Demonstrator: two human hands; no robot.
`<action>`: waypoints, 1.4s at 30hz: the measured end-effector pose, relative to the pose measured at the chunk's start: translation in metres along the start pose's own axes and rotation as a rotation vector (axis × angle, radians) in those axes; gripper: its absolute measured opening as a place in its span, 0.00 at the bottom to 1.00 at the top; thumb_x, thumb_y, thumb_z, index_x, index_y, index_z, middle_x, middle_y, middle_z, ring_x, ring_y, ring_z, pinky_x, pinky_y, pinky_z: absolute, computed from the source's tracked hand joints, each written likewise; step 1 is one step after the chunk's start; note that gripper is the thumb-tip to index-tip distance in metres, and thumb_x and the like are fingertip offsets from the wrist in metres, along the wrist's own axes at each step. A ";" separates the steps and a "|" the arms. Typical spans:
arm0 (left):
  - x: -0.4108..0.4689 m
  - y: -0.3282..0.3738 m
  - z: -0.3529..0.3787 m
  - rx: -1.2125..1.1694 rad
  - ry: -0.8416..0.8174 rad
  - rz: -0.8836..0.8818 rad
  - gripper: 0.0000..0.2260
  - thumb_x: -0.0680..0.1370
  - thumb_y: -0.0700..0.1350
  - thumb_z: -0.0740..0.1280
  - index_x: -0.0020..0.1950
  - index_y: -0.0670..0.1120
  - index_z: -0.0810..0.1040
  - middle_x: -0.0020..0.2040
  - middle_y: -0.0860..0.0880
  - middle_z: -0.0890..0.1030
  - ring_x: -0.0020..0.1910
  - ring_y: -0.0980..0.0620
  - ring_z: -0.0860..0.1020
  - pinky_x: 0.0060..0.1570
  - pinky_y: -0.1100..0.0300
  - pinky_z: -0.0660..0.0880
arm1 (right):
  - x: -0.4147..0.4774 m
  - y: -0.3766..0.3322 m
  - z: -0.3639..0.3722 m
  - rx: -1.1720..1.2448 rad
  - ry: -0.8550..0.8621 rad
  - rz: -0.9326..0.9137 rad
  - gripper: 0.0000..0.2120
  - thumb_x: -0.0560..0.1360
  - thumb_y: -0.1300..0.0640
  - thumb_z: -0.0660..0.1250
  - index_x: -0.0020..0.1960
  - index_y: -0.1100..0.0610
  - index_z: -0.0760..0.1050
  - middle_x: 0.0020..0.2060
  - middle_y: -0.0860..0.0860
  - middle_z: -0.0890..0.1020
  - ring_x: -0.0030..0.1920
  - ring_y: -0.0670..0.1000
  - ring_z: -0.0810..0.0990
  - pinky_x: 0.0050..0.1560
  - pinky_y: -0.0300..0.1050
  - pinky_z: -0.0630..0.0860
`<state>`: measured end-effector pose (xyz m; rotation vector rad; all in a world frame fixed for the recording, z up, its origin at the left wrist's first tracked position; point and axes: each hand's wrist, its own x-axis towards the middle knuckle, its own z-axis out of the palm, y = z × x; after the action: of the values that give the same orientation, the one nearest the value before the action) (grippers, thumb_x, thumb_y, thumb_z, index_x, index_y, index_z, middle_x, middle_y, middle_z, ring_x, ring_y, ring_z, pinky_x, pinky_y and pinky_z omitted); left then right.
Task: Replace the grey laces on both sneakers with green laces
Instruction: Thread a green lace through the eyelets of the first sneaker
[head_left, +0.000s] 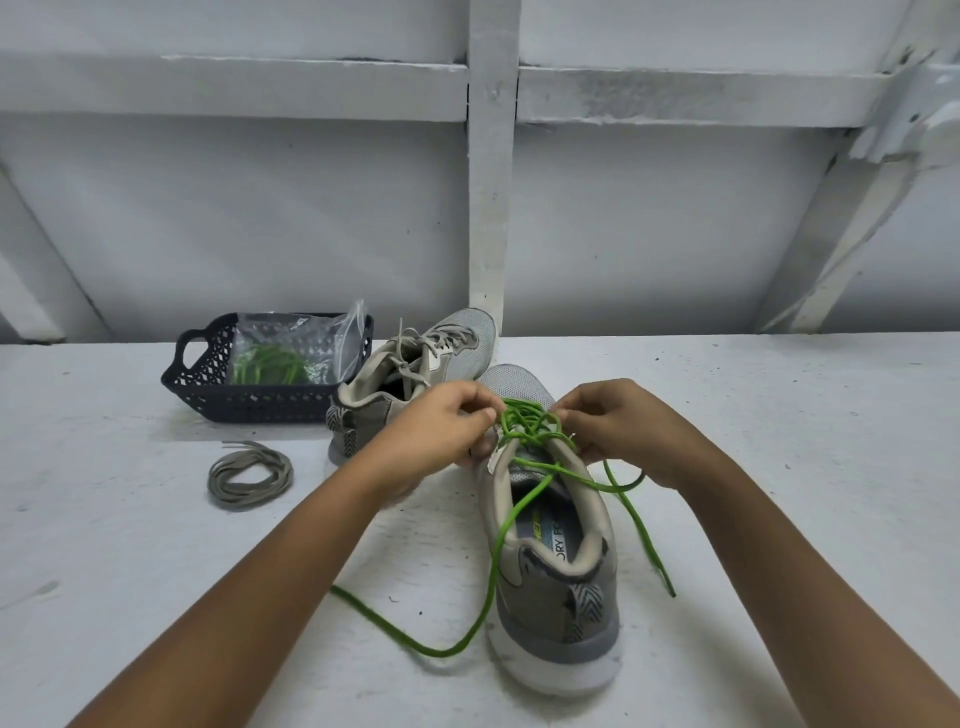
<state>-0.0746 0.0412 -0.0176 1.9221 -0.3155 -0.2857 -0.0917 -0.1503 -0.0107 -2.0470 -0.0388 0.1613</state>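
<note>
Two bare forearms are stretched forward and drawn inward toward the front of the near sneaker (550, 597). The left hand (441, 426) is held against the sneaker's left side at the eyelets, with fingers curled and thumb and forefinger pinched on the green lace (524, 421). The right hand (618, 426) is held at the sneaker's right side, opposite, knuckles turned up, fingertips pinched on the same lace. The hands are kept near each other but apart.
</note>
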 end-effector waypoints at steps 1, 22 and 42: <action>0.000 0.000 -0.001 0.009 -0.020 -0.001 0.08 0.79 0.37 0.63 0.43 0.47 0.78 0.34 0.49 0.77 0.31 0.56 0.75 0.30 0.66 0.74 | -0.001 0.000 0.000 -0.029 -0.015 -0.006 0.05 0.77 0.63 0.65 0.46 0.62 0.79 0.35 0.55 0.80 0.30 0.46 0.78 0.35 0.38 0.79; 0.009 0.001 0.004 -0.059 0.080 -0.079 0.08 0.79 0.39 0.63 0.40 0.46 0.75 0.35 0.51 0.76 0.24 0.60 0.74 0.26 0.65 0.74 | 0.009 0.002 0.003 -0.046 0.064 -0.005 0.09 0.79 0.62 0.61 0.42 0.60 0.75 0.30 0.51 0.77 0.25 0.43 0.77 0.29 0.36 0.78; 0.023 0.008 0.007 0.147 0.054 -0.095 0.11 0.76 0.38 0.63 0.35 0.47 0.76 0.25 0.51 0.75 0.24 0.58 0.73 0.25 0.68 0.73 | 0.021 0.008 0.006 -0.270 -0.010 -0.015 0.08 0.78 0.60 0.59 0.42 0.55 0.74 0.32 0.51 0.77 0.28 0.45 0.76 0.31 0.34 0.76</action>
<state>-0.0567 0.0239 -0.0135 2.0892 -0.2143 -0.2786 -0.0722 -0.1471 -0.0226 -2.3147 -0.0860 0.1643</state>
